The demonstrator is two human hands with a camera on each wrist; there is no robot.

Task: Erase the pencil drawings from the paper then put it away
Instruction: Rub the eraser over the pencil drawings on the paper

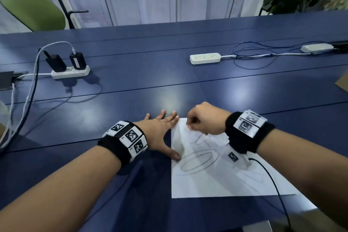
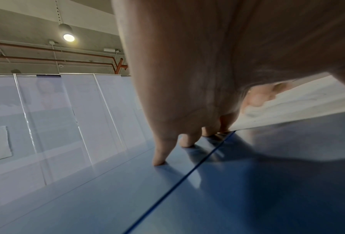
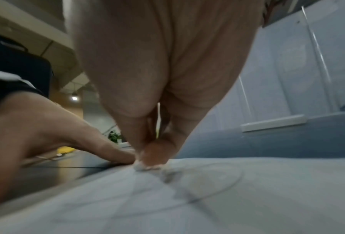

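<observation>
A white sheet of paper (image 1: 216,179) with pencil ovals and lines lies on the blue table (image 1: 150,84) near the front edge. My left hand (image 1: 160,133) lies flat with straight fingers at the paper's left edge, thumb pressing on the sheet. My right hand (image 1: 203,120) is curled over the paper's far left corner and pinches a small white eraser (image 3: 145,165) against the sheet. In the right wrist view the eraser tip touches the paper (image 3: 207,197) beside a pencil curve. In the left wrist view the fingers (image 2: 161,156) rest on the table by the paper (image 2: 297,101).
Two white power strips (image 1: 70,72) (image 1: 205,58) with plugs and cables lie further back on the table. A white adapter (image 1: 316,47) sits at the far right. A black cable (image 1: 271,179) crosses the paper's right side. A green chair (image 1: 33,11) stands behind the table.
</observation>
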